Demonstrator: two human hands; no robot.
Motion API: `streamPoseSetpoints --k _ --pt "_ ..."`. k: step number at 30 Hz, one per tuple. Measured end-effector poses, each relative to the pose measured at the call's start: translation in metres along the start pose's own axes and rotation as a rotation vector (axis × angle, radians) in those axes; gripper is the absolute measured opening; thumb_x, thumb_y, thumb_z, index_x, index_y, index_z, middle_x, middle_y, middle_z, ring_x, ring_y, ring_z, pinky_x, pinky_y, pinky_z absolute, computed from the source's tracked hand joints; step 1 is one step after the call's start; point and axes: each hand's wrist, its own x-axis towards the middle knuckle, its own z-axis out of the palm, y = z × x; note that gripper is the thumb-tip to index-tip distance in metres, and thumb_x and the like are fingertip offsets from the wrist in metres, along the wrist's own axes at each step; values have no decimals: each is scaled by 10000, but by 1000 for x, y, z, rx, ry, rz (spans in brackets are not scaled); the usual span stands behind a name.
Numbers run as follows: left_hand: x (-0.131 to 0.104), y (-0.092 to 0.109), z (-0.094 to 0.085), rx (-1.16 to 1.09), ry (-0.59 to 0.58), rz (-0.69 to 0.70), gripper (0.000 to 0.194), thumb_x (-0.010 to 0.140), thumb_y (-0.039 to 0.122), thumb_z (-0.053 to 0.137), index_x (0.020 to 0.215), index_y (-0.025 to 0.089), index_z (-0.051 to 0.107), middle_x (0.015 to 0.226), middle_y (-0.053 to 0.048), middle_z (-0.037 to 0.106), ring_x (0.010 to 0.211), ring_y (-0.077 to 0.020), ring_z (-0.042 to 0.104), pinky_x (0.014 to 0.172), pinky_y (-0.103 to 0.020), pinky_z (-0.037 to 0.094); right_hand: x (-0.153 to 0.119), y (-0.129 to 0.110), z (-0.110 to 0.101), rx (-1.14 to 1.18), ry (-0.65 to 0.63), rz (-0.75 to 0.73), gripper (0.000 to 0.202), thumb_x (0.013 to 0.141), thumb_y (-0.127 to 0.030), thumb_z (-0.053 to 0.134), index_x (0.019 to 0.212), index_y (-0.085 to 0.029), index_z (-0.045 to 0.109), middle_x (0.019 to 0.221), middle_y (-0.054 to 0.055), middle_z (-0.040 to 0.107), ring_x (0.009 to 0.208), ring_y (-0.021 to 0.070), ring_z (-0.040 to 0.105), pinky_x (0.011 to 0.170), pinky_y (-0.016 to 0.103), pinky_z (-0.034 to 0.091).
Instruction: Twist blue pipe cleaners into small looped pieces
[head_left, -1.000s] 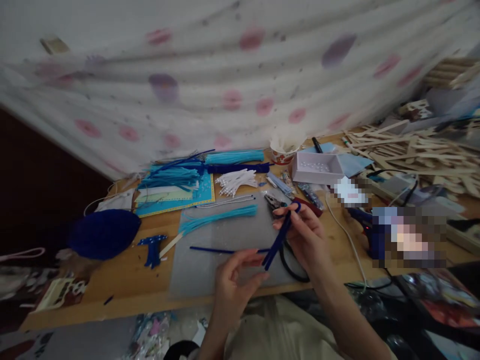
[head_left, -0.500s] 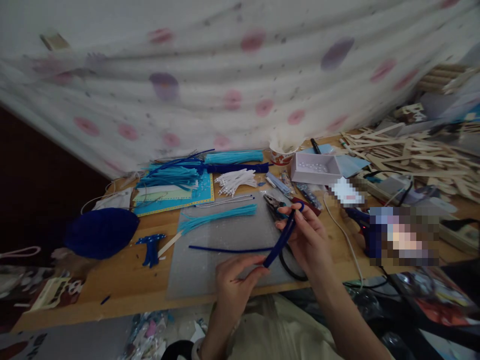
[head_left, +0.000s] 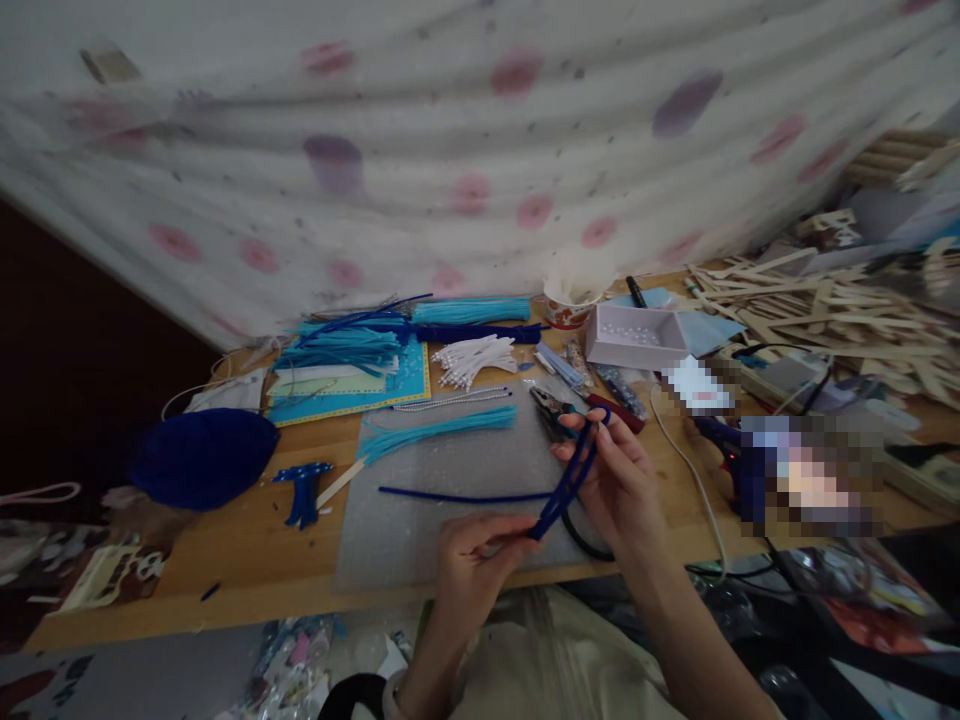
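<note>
Between my hands runs a bent set of dark blue pipe cleaners (head_left: 564, 492), its strands slightly apart in the middle. My left hand (head_left: 487, 560) pinches the lower end with thumb and fingers. The upper end, curled into a small loop, is pinched in my right hand (head_left: 619, 465). Under the work, on the grey mat (head_left: 435, 555), lies one straight dark blue pipe cleaner (head_left: 457, 496). Pliers (head_left: 551, 405) rest just behind my right hand. A bunch of light blue pipe cleaners (head_left: 450, 427) lies further back on the mat.
At left are a round dark blue piece (head_left: 204, 458) and a small blue bundle (head_left: 303, 495). White-tipped stems (head_left: 474, 360), a box of beads (head_left: 637, 338) and a paper cup (head_left: 568, 305) stand behind. Wooden sticks (head_left: 817, 310) pile up at right, near a white cable (head_left: 694, 470).
The strands between my hands have spread apart, with gaps now showing between them. My left hand has shifted slightly to the right; the right hand keeps its pinch.
</note>
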Motion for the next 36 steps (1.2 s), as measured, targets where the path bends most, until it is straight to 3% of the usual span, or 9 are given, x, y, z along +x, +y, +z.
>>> streamPoseSetpoints --k 6,12,21,23,28,36 --pt "1 3 -1 84 30 207 79 713 198 812 747 260 776 693 14 777 619 -149 735 610 -211 593 -1 1 3 15 20 14 177 757 -332 775 893 -271 680 919 -9 762 613 121 690 634 244 583" --pt "-3 -2 -4 162 59 293 126 730 113 772 741 235 741 715 5 774 632 -161 731 597 -244 596 -2 1 2 12 27 7 171 757 -350 776 887 -281 689 909 -5 766 602 130 682 646 275 587" --pt "-6 1 -9 210 81 421 173 795 43 667 804 216 667 747 2 757 659 -156 737 600 -226 599 -8 7 4 75 -37 0 251 691 -359 834 914 -296 738 1087 -13 751 824 140 719 814 271 573" --pt "-8 -1 -7 214 129 409 153 797 70 678 844 216 675 758 1 745 670 -153 733 621 -225 602 -7 9 4 69 -32 -5 209 702 -367 825 884 -296 750 1055 -17 760 790 129 716 803 263 570" --pt "-14 -5 6 -34 288 210 39 840 192 677 848 213 646 787 20 671 723 -148 727 687 -250 615 -8 12 2 31 -26 -13 232 668 -392 843 866 -304 762 1000 -5 770 781 155 713 803 310 566" --pt "-13 -5 5 12 233 248 98 829 126 675 830 211 625 762 16 700 732 -147 728 719 -231 578 -16 19 7 -77 -141 -18 196 658 -421 838 760 -262 786 830 31 780 729 184 713 711 312 575"
